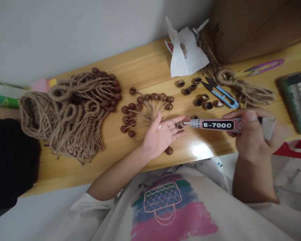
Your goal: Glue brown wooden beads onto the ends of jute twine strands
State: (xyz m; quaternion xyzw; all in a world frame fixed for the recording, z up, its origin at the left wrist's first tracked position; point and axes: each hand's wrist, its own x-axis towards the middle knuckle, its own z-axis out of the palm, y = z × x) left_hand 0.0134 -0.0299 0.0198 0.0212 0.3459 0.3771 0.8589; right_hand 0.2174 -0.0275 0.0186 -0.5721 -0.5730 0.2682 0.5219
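Observation:
My left hand (158, 138) is palm up over the table, fingers stretched, with a hollow brown nutshell (180, 125) held at its fingers. In my right hand (256, 134) is a B-7000 glue tube (217, 125), lying level with its nozzle at the nutshell. Beyond my left hand, cords fan out from a bundle (150, 110), and round brown nuts (154, 96) sit at their ends. One more nut (169, 150) lies just below my left fingers. Several hollow nutshells (205, 97) are scattered past the tube.
Knotted cord bundles (77, 117) are piled at the left. Blue thread snips (222, 93), a cord piece with a coiled ring (225, 77) and purple snips (266, 67) lie at the right. Behind them stand crumpled white paper (188, 53) and a cardboard box (261, 26).

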